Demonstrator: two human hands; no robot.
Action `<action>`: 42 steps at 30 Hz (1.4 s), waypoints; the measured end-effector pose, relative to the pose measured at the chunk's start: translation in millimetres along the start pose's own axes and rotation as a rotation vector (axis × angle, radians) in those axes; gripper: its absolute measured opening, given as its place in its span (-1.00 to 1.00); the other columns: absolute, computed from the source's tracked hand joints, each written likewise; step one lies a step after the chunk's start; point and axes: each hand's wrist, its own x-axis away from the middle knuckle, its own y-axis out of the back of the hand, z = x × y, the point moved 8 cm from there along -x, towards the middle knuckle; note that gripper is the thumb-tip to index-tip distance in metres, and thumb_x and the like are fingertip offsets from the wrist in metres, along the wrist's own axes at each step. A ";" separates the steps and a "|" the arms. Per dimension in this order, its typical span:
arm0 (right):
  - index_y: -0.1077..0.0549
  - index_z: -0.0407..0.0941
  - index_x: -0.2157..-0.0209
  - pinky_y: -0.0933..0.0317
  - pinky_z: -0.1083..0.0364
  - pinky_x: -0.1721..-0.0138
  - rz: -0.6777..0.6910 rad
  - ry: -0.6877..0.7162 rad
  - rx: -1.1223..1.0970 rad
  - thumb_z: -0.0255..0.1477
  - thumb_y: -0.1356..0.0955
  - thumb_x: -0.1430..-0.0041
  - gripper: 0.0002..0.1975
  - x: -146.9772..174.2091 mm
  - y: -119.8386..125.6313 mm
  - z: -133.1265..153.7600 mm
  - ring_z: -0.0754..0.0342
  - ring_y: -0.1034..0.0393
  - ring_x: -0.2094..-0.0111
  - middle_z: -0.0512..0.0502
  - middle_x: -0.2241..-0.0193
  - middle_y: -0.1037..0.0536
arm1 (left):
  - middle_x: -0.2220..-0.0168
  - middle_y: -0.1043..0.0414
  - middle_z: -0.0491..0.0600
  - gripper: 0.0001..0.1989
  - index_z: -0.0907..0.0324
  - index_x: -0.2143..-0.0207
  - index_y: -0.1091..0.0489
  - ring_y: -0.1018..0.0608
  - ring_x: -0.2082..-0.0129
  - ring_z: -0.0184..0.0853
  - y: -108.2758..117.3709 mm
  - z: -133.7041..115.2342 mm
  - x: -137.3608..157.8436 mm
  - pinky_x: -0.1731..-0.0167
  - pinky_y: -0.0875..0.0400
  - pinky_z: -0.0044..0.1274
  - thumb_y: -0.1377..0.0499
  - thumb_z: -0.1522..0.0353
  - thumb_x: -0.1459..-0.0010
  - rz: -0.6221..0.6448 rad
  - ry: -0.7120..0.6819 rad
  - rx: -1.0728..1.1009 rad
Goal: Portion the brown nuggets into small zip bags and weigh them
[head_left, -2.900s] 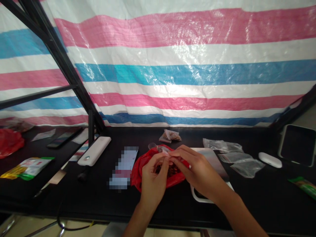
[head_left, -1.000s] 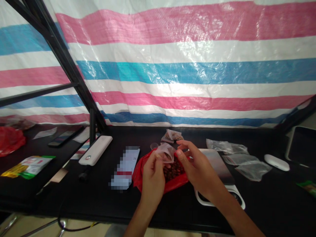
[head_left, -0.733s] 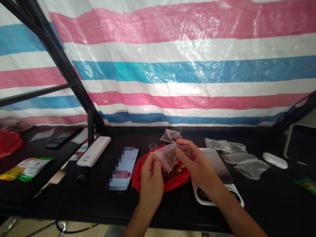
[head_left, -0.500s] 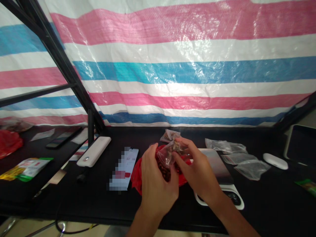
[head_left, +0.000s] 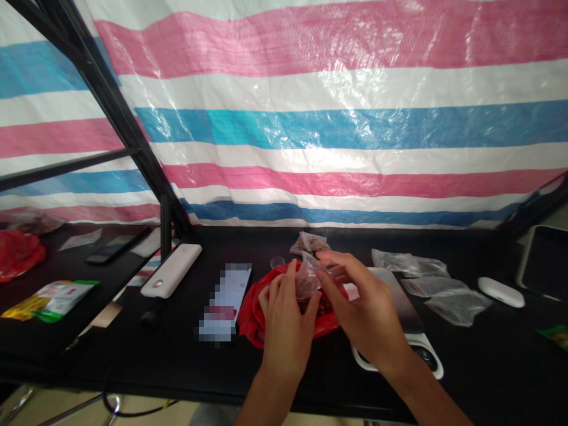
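Observation:
A small clear zip bag (head_left: 307,280) is held between my two hands over an open red plastic bag (head_left: 252,316). My left hand (head_left: 286,325) has its fingers and thumb around the clear bag's left and lower side. From the right, my right hand (head_left: 370,307) grips it near the top with thumb and fingers, partly hiding it. Small brown pieces (head_left: 326,305) show inside the red bag; their kind is hard to make out. Under and beside my right hand sits a white kitchen scale (head_left: 435,362) with a silver plate (head_left: 406,307).
Behind the red bag lie small filled bags (head_left: 310,242) and a clear round cup or lid (head_left: 277,261). Flat clear bags (head_left: 459,299) and a white case (head_left: 501,292) are to the right. A phone (head_left: 224,307) and a white power bank (head_left: 172,271) lie left.
The clear bag has come lower over the red bag, and its brownish contents no longer show between my fingers. My left hand has shifted slightly right and down, uncovering more of the red bag.

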 end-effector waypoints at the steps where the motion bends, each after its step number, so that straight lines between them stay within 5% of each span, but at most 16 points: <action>1: -0.51 0.03 0.02 -0.46 0.04 0.06 -0.009 0.008 0.004 -0.44 -0.36 -0.32 -0.78 0.4 1.2 1.0 0.03 -0.56 0.21 -0.04 0.13 -0.64 | -0.09 -0.52 0.11 -0.47 0.09 -0.25 -0.30 -0.48 -0.13 -0.02 0.6 -0.6 0.0 -0.14 -0.28 -0.10 -0.25 0.32 -0.24 -0.009 -0.001 -0.008; 7: -0.53 0.01 0.09 -0.43 0.07 0.09 -0.043 0.061 0.061 -0.45 -0.34 -0.34 -0.83 0.0 10.1 6.2 0.05 -0.55 0.21 -0.03 0.18 -0.65 | -0.11 -0.53 0.08 -0.53 0.10 -0.20 -0.35 -0.48 -0.12 -0.04 3.8 -10.8 1.8 -0.13 -0.24 -0.12 -0.26 0.34 -0.25 -0.074 -0.108 -0.078; 13: -0.57 -0.03 0.24 -0.40 0.10 0.34 -0.037 0.007 0.097 -0.41 -0.29 -0.33 -0.81 -10.9 24.8 -16.9 0.04 -0.54 0.30 -0.08 0.25 -0.64 | -0.09 -0.54 0.06 -0.61 0.06 -0.14 -0.38 -0.47 -0.14 -0.06 5.5 -19.1 5.2 -0.14 -0.21 -0.15 -0.24 0.34 -0.27 -0.105 -0.188 -0.084; 16: -0.60 -0.06 0.22 -0.40 0.06 0.32 -0.129 -0.088 0.154 -0.29 -0.32 -0.29 -0.77 -17.4 56.2 -53.6 -0.02 -0.56 0.29 -0.12 0.24 -0.67 | -0.08 -0.53 0.06 -0.51 0.06 -0.22 -0.28 -0.45 -0.16 -0.06 7.8 -18.5 6.4 -0.16 -0.21 -0.15 -0.25 0.29 -0.26 -0.112 -0.187 -0.058; 21: -0.63 -0.08 0.22 -0.29 -0.03 0.35 -0.395 -0.414 0.457 -0.30 -0.33 -0.21 -0.75 -6.6 148.2 -127.1 -0.16 -0.56 0.35 -0.21 0.39 -0.66 | -0.08 -0.51 0.05 -0.58 0.06 -0.19 -0.30 -0.45 -0.16 -0.06 18.7 -16.8 8.6 -0.18 -0.20 -0.15 -0.19 0.28 -0.31 -0.169 -0.231 -0.058; 24: -0.63 -0.08 0.19 -0.21 -0.09 0.33 -0.327 -0.475 0.665 -0.36 -0.32 -0.23 -0.76 3.4 175.9 -152.2 -0.19 -0.51 0.36 -0.30 0.39 -0.61 | -0.08 -0.52 0.06 -0.63 0.06 -0.16 -0.32 -0.45 -0.15 -0.06 22.4 -15.7 9.5 -0.18 -0.20 -0.16 -0.17 0.30 -0.32 -0.173 -0.251 -0.073; 26: -0.62 -0.05 0.25 -0.19 -0.14 0.27 -0.286 -0.394 0.792 -0.42 -0.32 -0.20 -0.79 7.5 179.7 -156.3 -0.21 -0.47 0.35 -0.29 0.41 -0.56 | -0.06 -0.53 0.05 -0.66 0.07 -0.14 -0.34 -0.45 -0.14 -0.06 23.6 -15.6 9.5 -0.17 -0.20 -0.15 -0.16 0.32 -0.32 -0.172 -0.259 -0.082; 32: -0.60 -0.12 0.16 -0.20 -0.25 0.06 -0.325 -0.184 0.915 -0.43 -0.24 -0.26 -0.70 6.4 166.9 -135.0 -0.38 -0.43 0.10 -0.38 0.29 -0.53 | 0.04 -0.56 0.02 -0.77 0.06 0.01 -0.42 -0.48 -0.07 -0.09 30.5 -20.8 10.6 -0.10 -0.24 -0.21 -0.11 0.42 -0.32 -0.217 -0.299 -0.062; 36: -0.60 -0.14 0.14 -0.29 -0.16 0.04 -0.263 -0.097 0.805 -0.44 -0.24 -0.27 -0.70 -19.1 131.8 -102.9 -0.26 -0.48 0.11 -0.32 0.17 -0.60 | 0.15 -0.60 -0.04 -0.77 0.04 0.16 -0.47 -0.52 0.01 -0.14 31.5 -28.5 16.9 -0.04 -0.24 -0.26 -0.09 0.50 -0.28 -0.193 -0.359 -0.035; 42: -0.59 -0.07 0.05 -0.34 0.03 0.06 0.443 -0.110 0.819 -0.41 -0.25 -0.35 -0.70 -65.6 -9.1 -94.0 -0.10 -0.53 0.04 -0.19 0.04 -0.63 | 0.27 -0.59 -0.09 -0.75 0.06 0.25 -0.48 -0.54 0.10 -0.22 31.2 -51.7 34.8 0.03 -0.22 -0.35 -0.10 0.56 -0.25 -0.210 -0.497 0.033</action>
